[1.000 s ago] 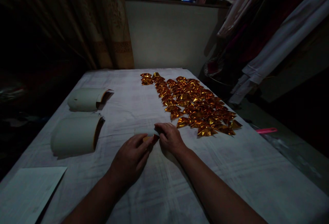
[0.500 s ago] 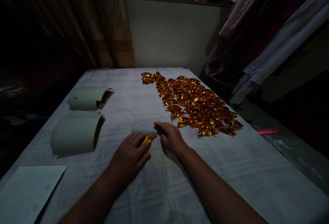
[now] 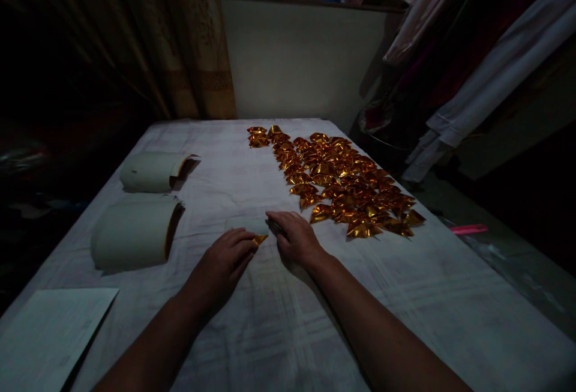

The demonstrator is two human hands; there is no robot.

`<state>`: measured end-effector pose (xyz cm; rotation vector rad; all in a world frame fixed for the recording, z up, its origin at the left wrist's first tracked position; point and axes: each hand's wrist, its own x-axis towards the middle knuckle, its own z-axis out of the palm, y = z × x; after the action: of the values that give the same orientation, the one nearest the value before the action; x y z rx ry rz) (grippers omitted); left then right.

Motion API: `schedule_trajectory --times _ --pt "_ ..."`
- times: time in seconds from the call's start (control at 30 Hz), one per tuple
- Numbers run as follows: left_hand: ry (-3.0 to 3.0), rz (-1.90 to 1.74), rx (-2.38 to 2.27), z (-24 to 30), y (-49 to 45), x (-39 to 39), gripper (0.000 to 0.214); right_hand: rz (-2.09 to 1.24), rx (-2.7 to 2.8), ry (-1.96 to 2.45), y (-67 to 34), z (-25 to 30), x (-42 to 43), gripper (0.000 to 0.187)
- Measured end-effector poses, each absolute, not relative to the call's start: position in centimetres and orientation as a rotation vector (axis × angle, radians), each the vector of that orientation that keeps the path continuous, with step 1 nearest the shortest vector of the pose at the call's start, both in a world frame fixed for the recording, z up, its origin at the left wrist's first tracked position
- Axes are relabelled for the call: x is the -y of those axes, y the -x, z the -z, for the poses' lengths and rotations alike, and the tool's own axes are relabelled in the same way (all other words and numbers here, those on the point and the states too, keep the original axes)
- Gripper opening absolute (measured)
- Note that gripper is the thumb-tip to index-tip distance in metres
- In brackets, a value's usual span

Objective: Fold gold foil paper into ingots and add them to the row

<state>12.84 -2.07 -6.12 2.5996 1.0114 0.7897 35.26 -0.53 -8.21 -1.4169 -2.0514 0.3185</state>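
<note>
A small sheet of foil paper lies on the cloth between my hands, pale on its far part, with a gold folded corner toward me. My left hand presses its closed fingers over the near left part, and the gold tip pokes out beside them. At the sheet's right end, my right hand has its fingers bent together around the edge; the fingertips are partly hidden. To the right and beyond lie many folded gold foil pieces, shaped like ingots, crowded on the table.
Two curved stacks of pale paper stand at the left. A flat white sheet or board lies at the near left corner. A plaid cloth covers the table. Clothes hang at the right, and a curtain at the left.
The foil paper has shifted slightly to the left and away from me. My left hand has moved left with it and covers more of the gold part; my right hand has shifted slightly left.
</note>
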Motion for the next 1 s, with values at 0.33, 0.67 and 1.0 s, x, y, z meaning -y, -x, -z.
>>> schedule_trajectory --times 0.33,0.67,1.0 --pt "-2.596 -0.737 -1.039 5.8 -13.0 2.1 0.024 -0.326 2.115 1.439 -34.6 7.6 0.4 0.051" --pt "-2.614 -0.843 -1.049 7.1 -12.1 1.7 0.029 -0.361 2.175 1.448 -34.6 7.1 0.5 0.044" --pt "-2.628 -0.855 -0.997 6.0 -12.4 1.6 0.029 -0.406 2.160 1.391 -34.8 7.3 0.5 0.055"
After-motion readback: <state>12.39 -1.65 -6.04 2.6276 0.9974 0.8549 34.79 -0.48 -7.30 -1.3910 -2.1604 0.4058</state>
